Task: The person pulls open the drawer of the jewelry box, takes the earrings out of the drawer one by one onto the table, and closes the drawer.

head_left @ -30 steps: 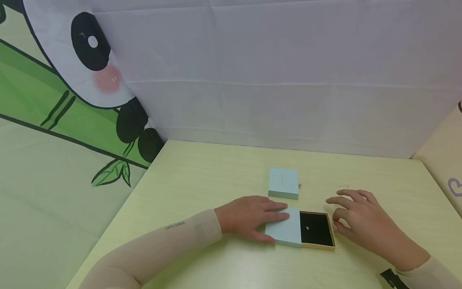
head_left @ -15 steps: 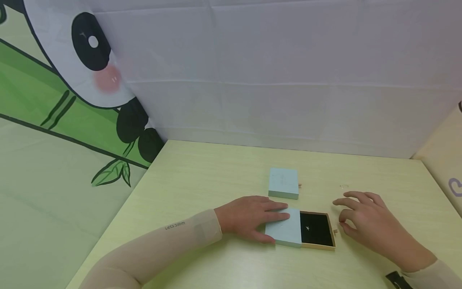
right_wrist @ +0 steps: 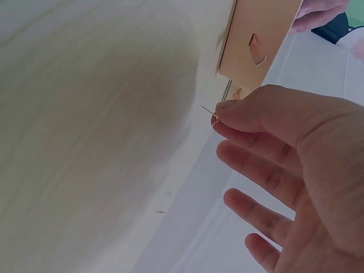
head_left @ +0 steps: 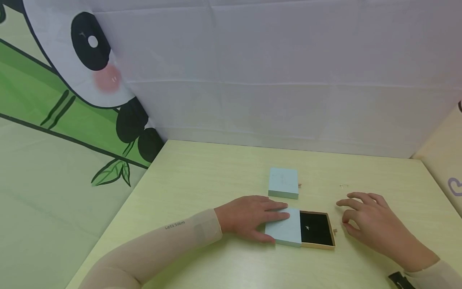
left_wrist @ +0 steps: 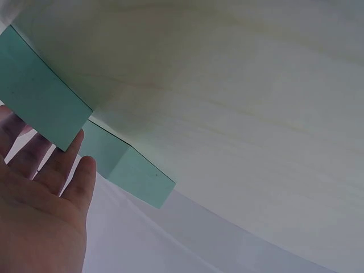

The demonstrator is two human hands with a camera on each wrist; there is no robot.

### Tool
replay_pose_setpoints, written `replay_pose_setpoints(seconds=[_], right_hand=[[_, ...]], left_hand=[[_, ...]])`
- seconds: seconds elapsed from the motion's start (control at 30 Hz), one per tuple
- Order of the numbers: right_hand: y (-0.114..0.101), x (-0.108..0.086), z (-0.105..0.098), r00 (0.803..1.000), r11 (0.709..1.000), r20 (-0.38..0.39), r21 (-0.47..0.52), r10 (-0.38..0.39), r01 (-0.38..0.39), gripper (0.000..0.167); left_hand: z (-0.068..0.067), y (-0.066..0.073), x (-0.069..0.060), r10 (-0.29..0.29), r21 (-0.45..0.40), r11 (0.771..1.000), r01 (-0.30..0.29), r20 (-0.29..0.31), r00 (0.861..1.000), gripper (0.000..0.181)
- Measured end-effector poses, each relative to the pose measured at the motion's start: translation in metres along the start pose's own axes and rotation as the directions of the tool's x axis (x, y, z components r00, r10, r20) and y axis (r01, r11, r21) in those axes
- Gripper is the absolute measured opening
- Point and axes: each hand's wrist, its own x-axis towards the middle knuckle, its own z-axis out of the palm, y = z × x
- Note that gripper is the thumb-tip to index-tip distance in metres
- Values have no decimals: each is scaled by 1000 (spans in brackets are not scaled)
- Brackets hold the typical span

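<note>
My left hand (head_left: 249, 218) rests on the light blue sleeve of a drawer box (head_left: 283, 230), its fingers straight across the top and thumb along the near edge. The box's drawer (head_left: 317, 245) is slid out to the right, showing a black insert (head_left: 317, 228) with a small silver star-shaped stud (head_left: 307, 227) on it. Just right of the drawer's pull tab (head_left: 335, 231), my right hand (head_left: 379, 230) is raised above the table. Between its thumb and index finger it pinches a tiny earring, whose thin metal post (right_wrist: 208, 111) sticks out in the right wrist view.
Behind the opened box is a second light blue box (head_left: 283, 181), closed, with a small tab on its right side. Tiny thin metal pieces (head_left: 343, 186) lie on the table (head_left: 216, 172) farther right. A white cloth wall (head_left: 270, 80) rises behind the table.
My right hand has moved a little right and towards me, away from the drawer, uncovering its pull tab. My left hand and both boxes have stayed put.
</note>
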Motion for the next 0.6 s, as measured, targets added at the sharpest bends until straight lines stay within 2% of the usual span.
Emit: replay_pose_setpoints(seconds=[0.1,0.37,0.6], right_hand=[[1,-1,1,1000,1000,16,0,8,-8,37],[6,-6,9,997,1000,-69,-14,-26,25,44],[9,-8,7,999,1000,-42,-22,-3,2,43]], left_hand=[[0,0,0,2,1,1000,-2,-3,1000,80],[-1,0,-2,6,7,1000,-6,-9,1000,80],[-1,0,-3,11,9,1000,-11,-24,1000,80]])
